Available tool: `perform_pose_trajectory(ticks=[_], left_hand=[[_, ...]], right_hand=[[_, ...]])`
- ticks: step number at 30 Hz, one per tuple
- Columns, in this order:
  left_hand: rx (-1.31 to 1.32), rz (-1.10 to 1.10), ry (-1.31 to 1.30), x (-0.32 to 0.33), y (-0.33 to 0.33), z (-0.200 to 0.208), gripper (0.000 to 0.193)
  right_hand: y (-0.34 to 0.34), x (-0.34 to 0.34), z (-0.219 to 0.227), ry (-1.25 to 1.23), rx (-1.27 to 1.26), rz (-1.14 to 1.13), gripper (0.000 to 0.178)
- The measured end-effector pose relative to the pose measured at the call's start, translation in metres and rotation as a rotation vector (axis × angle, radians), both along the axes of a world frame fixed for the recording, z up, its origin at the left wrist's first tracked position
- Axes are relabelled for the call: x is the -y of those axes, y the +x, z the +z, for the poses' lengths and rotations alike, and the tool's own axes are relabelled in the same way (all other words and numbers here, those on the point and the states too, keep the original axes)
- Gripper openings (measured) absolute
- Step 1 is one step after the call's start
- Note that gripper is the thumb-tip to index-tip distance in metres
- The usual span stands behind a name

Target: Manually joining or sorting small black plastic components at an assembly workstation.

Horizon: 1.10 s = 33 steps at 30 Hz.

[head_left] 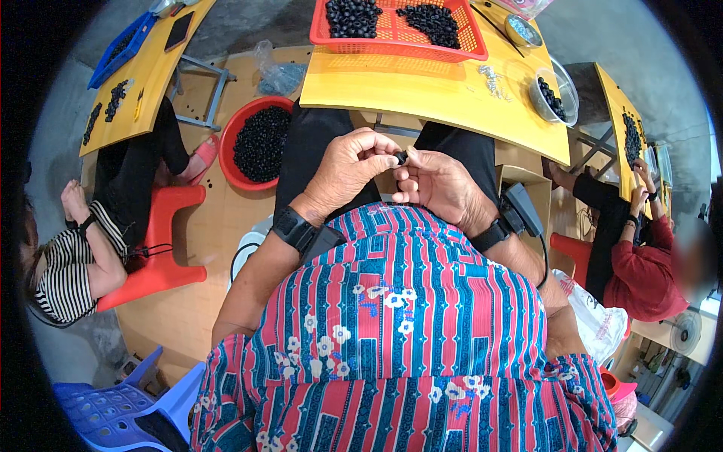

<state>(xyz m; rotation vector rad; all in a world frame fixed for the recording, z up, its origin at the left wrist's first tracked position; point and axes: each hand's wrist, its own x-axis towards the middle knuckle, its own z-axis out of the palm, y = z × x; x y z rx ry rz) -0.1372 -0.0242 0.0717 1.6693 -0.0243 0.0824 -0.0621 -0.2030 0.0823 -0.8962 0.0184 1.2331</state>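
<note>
Over my lap, my left hand and my right hand meet at the fingertips. Between them is a small black rounded piece, pinched by thumb and finger from both sides; its exact kind is too small to make out. On the yellow table just beyond stands a red plastic basket with two heaps of black pieces. Small silvery parts lie loose near the table's right side. Beside them a clear bowl holds more black pieces.
A red tub full of black pieces stands on the floor left of my legs. A cardboard box is by my right knee. Co-workers sit at yellow tables on the left and right. A blue chair stands behind at left.
</note>
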Motion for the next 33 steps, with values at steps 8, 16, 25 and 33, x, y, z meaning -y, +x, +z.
perform_pose_trajectory(ticks=[8, 16, 25, 33], left_hand=[[0.024, 0.035, 0.08, -0.001, 0.0, -0.001, 0.014], [-0.037, -0.002, -0.114, 0.002, -0.004, -0.008, 0.018], [-0.207, -0.153, -0.309, 0.01, 0.001, 0.007, 0.048], [-0.148, -0.151, -0.274, 0.012, -0.003, 0.008, 0.047]], right_hand=[[0.0, -0.001, 0.006, -0.025, 0.061, 0.018, 0.025], [-0.006, -0.004, 0.005, 0.043, 0.106, 0.033, 0.023], [-0.005, -0.004, -0.002, -0.052, 0.56, 0.032, 0.021], [-0.01, -0.005, 0.009, -0.123, 0.979, 0.065, 0.019]])
